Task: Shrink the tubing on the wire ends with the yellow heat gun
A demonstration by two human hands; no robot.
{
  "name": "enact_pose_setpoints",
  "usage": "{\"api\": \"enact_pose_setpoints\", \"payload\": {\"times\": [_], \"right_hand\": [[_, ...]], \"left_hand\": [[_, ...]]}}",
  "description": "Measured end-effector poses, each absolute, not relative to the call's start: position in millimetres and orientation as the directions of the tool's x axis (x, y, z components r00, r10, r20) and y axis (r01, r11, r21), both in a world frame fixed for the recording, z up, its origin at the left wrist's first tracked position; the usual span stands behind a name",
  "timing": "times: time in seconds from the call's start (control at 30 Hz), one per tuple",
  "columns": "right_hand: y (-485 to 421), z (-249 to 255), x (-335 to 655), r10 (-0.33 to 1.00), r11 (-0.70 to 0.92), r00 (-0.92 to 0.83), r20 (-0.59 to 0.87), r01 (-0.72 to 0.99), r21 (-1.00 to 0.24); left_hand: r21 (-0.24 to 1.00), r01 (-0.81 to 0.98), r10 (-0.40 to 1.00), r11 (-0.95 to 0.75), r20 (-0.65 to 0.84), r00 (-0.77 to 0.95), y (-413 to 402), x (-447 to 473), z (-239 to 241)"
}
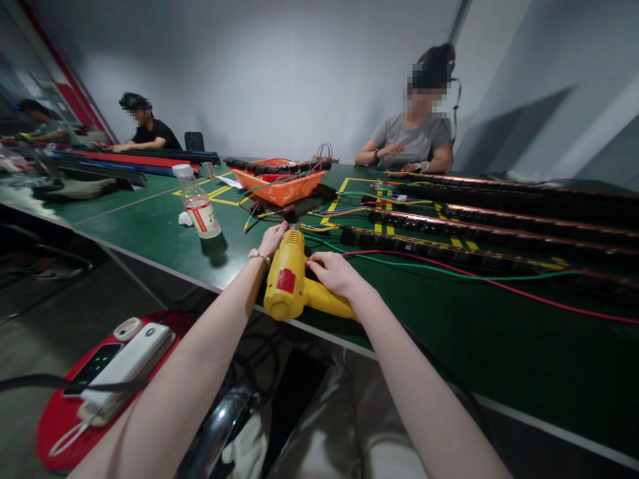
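Note:
A yellow heat gun (287, 273) with a red label lies at the table's near edge, its nozzle pointing away from me and its handle towards the right. My left hand (274, 238), with a bracelet at the wrist, is closed beside the nozzle end; the gun's body partly hides its fingers. On the other side, my right hand (333, 271) is closed in a pinch above the handle, fingertips close to the body. What either hand pinches is too small or hidden to make out. Just beyond the nozzle run yellow and blue wire ends (319, 227).
Long black-wrapped bars (479, 229) with coloured wires lie across the right. An orange basket (284, 189) and a plastic bottle (202, 206) stand on the green table (150, 219). A red stool (54, 426) carries a power bank (132, 362). Co-workers sit across the table.

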State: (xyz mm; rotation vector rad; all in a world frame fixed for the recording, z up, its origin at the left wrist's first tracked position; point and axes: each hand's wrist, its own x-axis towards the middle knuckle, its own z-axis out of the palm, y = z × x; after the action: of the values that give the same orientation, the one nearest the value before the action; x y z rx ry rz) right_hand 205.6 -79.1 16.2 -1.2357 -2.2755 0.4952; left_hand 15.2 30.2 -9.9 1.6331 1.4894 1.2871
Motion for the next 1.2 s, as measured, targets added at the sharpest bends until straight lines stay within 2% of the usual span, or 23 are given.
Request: {"api": "enact_pose_setpoints", "payload": {"times": [0.37, 0.77, 1.2], "right_hand": [[-79, 12, 221, 0.849, 0.518, -0.463, 0.255, 0.63, -0.579], [-80, 12, 269, 0.906, 0.421, -0.348, 0.243, 0.664, -0.618], [-79, 14, 289, 0.936, 0.353, -0.272, 0.225, 0.73, -0.586]], "left_hand": [[0.865, 0.418, 0.94, -0.279, 0.335, -0.067, 34, 13, -21], [0.827, 0.47, 0.935, -0.307, 0.355, -0.015, 34, 12, -24], [0.78, 0.538, 0.926, -0.318, 0.379, -0.001, 40, 11, -29]]}}
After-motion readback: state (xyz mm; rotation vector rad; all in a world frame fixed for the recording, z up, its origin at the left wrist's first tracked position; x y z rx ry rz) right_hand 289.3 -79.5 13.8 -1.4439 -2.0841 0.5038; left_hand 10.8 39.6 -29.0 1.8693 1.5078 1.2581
